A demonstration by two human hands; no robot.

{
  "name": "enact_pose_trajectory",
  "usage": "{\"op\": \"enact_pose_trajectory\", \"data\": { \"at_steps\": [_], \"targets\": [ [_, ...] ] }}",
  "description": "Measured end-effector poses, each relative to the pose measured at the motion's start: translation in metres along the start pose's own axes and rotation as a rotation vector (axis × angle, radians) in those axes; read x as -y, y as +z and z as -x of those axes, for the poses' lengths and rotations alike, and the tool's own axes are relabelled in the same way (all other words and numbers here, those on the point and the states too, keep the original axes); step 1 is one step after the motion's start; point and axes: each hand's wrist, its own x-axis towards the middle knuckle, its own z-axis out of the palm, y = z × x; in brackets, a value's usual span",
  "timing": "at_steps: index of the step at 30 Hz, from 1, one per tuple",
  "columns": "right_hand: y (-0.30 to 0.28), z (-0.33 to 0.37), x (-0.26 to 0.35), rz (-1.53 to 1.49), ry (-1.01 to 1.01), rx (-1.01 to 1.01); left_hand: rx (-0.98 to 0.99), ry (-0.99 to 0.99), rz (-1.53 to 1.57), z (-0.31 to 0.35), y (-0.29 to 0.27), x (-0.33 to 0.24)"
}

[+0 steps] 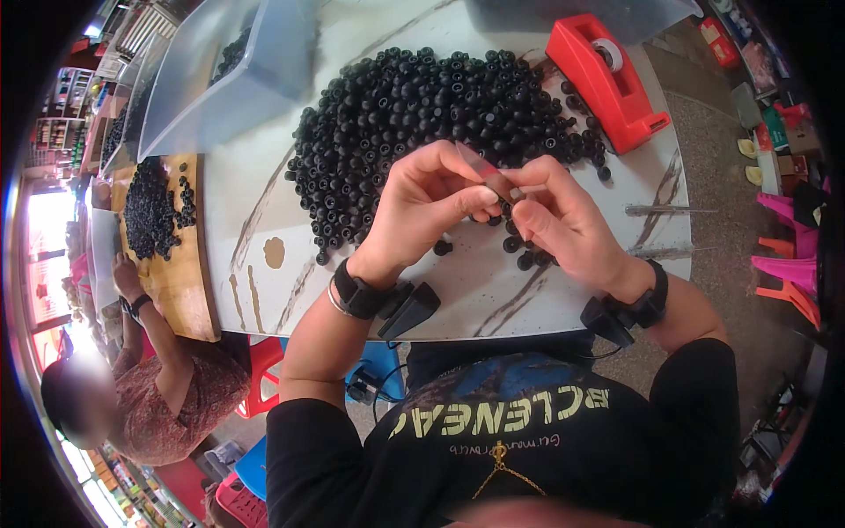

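Left hand (431,198): thumb and forefinger pinched on a small brown piece (503,187). Right hand (563,216): thumb and forefinger closed on the other end of the same piece, exact contact partly covered by the fingertips. Brown piece: located between the two hands, raised above the near edge of the pile (440,106), which consists of loose, round black caps. Reddish strip (475,161): beside the left forefinger, just next to the piece; material too small to tell. Tape dispenser (607,84): red, at the pile's right, white roll (607,55) fitted. Thin tool (660,210): metallic, on the table (264,176), its end reaching past the right edge. Risks, as judged: the piece, being small and held only by fingertips, could slip out and be lost among caps of similar dark tone; a forearm or wrist device (409,308) swung low could scatter the stray caps lying in front of the pile; a knock could tip the tool off the edge; the strip, if sticky, might cling to a finger or crease. Writing: large pale-yellow capitals across the black shirt (510,414), a smaller script line beneath, both upside down in the view and not transcribed; no label legible on dispenser, caps or piece.
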Motion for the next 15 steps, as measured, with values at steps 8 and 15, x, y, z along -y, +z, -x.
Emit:
{"op": "enact_pose_trajectory", "data": {
  "at_steps": [8,15],
  "targets": [
    [-0.004,-0.004,0.01,-0.246,0.177,-0.039,0.01,-0.052,-0.007,0.001,0.001,0.002],
    [-0.002,-0.003,0.013,-0.185,0.192,-0.05,0.096,-0.069,0.037,0.002,0.006,0.004]
  ]
}}
